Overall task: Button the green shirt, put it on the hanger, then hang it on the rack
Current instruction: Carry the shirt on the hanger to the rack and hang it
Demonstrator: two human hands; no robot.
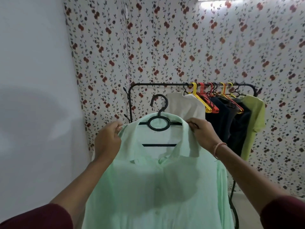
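Observation:
A pale green shirt (158,187) is held up in front of me, buttoned down its front, draped on a black plastic hanger (159,123) whose hook points up and left. My left hand (108,138) pinches the shirt's left shoulder. At the other shoulder, by the collar, my right hand (203,131) grips the fabric. Behind it stands the black clothes rack (156,84), its bar bare on the left half. The hanger's hook sits below that bar and apart from it.
On the rack's right half hang a white shirt (186,106), dark garments (231,123) and a yellow-green shirt (254,119), on yellow, red and black hangers. A floral curtain (165,47) covers the wall behind. A plain white wall (33,80) is on the left.

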